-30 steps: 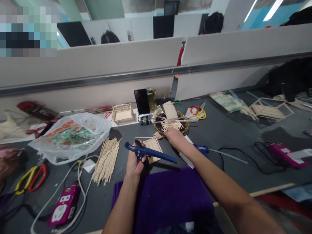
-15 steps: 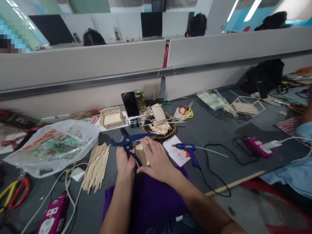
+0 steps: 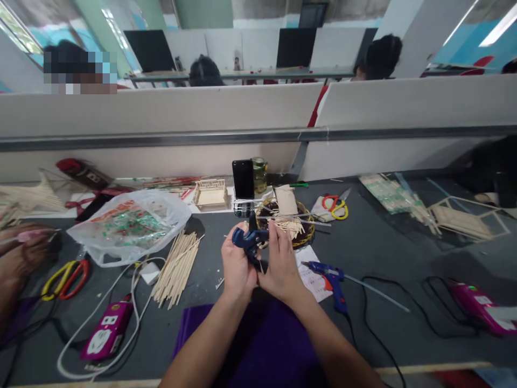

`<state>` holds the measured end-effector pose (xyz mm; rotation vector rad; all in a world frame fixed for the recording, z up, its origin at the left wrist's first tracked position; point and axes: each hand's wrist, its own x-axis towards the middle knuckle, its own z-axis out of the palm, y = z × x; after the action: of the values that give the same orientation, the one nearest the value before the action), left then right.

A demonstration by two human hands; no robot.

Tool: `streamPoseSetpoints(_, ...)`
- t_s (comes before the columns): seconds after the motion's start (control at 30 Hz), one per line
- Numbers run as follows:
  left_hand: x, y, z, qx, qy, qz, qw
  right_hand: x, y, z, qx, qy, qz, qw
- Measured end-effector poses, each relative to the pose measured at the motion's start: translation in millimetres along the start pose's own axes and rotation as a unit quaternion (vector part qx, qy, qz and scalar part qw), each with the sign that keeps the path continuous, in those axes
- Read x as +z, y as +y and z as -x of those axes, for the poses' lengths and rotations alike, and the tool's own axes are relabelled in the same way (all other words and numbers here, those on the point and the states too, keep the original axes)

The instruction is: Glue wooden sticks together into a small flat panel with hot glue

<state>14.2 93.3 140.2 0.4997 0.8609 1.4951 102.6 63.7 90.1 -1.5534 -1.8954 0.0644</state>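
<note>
A dark blue hand cutter (image 3: pixel 251 238) is held up over the near edge of the table. Wrapped around its lower part is my left hand (image 3: pixel 236 264), closed. My right hand (image 3: pixel 280 264) is closed against the cutter's right side, fingers pressed together and thumb toward the left hand. A thin pale stick end shows between the hands; what holds it is hidden. Left of my hands lies a pile of thin wooden sticks (image 3: pixel 177 269). Just beyond them stands a round woven basket (image 3: pixel 309 237) with short cut sticks (image 3: pixel 293 226) in it.
A blue glue gun (image 3: pixel 332 277) lies on paper at right. Scissors (image 3: pixel 337 207), a phone (image 3: pixel 243 180), a jar (image 3: pixel 259 173) and a small wooden model (image 3: pixel 210 195) stand behind. Left are a plastic bag (image 3: pixel 129 226), a power strip (image 3: pixel 108 328) and another person's hand (image 3: pixel 24 258).
The view has swung left. The cutter has turned and now looks foreshortened, and my right hand has gone from spread fingers to closed against it.
</note>
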Motion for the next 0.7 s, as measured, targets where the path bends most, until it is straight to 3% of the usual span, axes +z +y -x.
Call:
streamPoseSetpoints(0.17, 3.5, -0.2, -0.1, -0.016, -0.029, -0.035, 0.999, -3.1, 7.8, -1.3, 0.034, 0.032, -0.027, 0.999)
streamPoseSetpoints(0.37, -3.8, 5.0, -5.5, 0.037, -0.089, -0.145, 0.985, -26.5, 26.9, -4.1, 0.037, 0.083, -0.032, 0.995)
streamPoseSetpoints(0.53, -18.5, 5.6, -15.0, 0.009, -0.087, -0.168, 0.982, -48.8, 41.8, 8.4, 0.053, 0.028, -0.051, 0.997)
streamPoseSetpoints(0.7, -28.8, 3.0, -13.2, -0.016, -0.141, -0.176, 0.974, -51.3, 51.2, 23.9, -0.006, -0.043, -0.011, 0.999)
